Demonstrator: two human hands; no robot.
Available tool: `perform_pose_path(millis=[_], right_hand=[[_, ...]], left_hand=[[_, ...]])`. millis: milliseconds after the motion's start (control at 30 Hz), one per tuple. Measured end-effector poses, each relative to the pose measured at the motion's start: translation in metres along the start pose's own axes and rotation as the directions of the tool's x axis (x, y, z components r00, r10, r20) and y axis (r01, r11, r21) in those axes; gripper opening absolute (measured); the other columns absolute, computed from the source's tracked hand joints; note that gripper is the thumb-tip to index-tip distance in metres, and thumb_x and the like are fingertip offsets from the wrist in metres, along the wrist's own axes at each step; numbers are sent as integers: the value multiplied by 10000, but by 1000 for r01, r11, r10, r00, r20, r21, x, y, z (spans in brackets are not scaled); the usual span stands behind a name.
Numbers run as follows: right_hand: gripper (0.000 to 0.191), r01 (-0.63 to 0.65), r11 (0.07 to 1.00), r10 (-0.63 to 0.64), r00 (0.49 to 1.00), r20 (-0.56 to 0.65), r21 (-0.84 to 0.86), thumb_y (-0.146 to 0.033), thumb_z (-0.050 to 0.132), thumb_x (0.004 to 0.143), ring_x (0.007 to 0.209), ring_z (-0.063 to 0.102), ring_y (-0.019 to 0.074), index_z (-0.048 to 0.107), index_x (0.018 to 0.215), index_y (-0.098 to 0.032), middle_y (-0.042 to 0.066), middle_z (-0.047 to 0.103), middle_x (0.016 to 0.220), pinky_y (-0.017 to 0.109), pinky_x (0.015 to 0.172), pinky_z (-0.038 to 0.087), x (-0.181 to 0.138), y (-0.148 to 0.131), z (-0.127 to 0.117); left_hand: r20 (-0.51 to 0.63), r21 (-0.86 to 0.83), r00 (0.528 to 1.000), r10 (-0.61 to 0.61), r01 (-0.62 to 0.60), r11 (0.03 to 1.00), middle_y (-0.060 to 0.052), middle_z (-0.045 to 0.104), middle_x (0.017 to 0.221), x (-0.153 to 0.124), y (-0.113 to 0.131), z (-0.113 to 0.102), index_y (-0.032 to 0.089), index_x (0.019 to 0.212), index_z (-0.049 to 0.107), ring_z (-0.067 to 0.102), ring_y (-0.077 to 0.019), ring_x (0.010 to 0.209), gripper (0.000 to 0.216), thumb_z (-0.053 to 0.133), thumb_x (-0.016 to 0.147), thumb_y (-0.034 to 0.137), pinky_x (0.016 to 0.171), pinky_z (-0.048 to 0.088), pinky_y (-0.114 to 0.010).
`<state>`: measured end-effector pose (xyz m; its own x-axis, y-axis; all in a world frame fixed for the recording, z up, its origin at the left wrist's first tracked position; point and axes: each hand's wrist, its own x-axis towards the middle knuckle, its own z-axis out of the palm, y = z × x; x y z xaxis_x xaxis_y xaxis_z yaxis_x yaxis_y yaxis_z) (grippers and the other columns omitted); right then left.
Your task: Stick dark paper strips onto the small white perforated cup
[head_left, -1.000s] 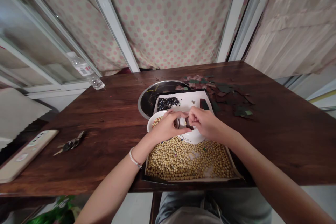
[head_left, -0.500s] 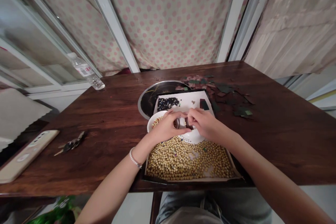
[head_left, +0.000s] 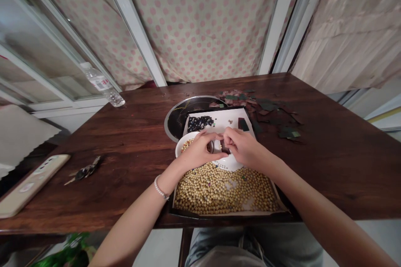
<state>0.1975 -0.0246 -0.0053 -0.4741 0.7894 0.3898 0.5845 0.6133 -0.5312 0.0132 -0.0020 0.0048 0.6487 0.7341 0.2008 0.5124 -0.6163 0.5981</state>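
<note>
Over the tray my left hand [head_left: 199,148] curves, its index fingertip meeting the fingers of my right hand [head_left: 240,145]. Both hands are closed, but whatever lies in the fingertips is too small to make out. A small dark reddish-brown piece [head_left: 224,147] shows between the hands; I cannot tell which one holds it. Below them is a white dish [head_left: 230,163] with a pierced rim, partly hidden. Beside and under my left hand stands a white bowl [head_left: 178,147] of mixed light and reddish beads. Many gold-coloured round beads [head_left: 216,194] fill the near part of the tray.
The black-edged tray [head_left: 219,113] also holds dark beads [head_left: 200,123] and a dark green piece [head_left: 243,124]. Behind it lies a round dark plate [head_left: 175,119]. Dark scraps [head_left: 269,106] are scattered at right. Leftward are keys [head_left: 84,171], a phone [head_left: 34,185] and a bottle [head_left: 105,85].
Almost nothing differs. My right hand and forearm have shifted very slightly; both hands stay together over the dish.
</note>
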Motion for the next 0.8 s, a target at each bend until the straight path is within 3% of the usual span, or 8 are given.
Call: perform_pose_path(millis=[133, 333, 633, 800], right_hand=[[216, -8, 1000, 7, 998, -63, -13, -44, 373, 744, 725, 484, 181, 268, 753, -233, 28, 491, 731, 302, 637, 357, 3, 6, 4], [218, -7, 999, 12, 991, -137, 42, -35, 398, 730, 646, 457, 147, 299, 765, -226, -2, 448, 696, 267, 597, 346, 2, 11, 9], [231, -34, 986, 38, 999, -21, 165, -22, 445, 705, 583, 451, 120, 337, 750, -221, -27, 473, 648, 244, 545, 321, -4, 2, -1], [216, -61, 978, 73, 996, -52, 199, -22, 407, 700, 633, 487, 136, 325, 721, -221, -15, 497, 667, 249, 584, 340, -1, 8, 6]], left_hand=[[5, 8, 1000, -8, 8, 1000, -12, 688, 982, 0, -1, 0, 215, 965, 621, 622, -203, 907, 272, 700, 722, 308, 1073, 268, -488], [14, 5, 999, -30, 30, 1000, -9, 685, 1009, -1, -1, 0, 210, 1003, 613, 624, -190, 932, 299, 690, 735, 317, 1110, 208, -490], [15, 7, 1000, -16, 16, 1000, -35, 676, 1097, -1, -3, 1, 219, 986, 626, 608, -222, 1025, 296, 712, 728, 338, 1105, 209, -512], [15, 0, 999, -33, 33, 999, -38, 665, 1136, -3, -3, 1, 214, 992, 618, 607, -222, 1038, 325, 734, 713, 334, 1117, 182, -512]])
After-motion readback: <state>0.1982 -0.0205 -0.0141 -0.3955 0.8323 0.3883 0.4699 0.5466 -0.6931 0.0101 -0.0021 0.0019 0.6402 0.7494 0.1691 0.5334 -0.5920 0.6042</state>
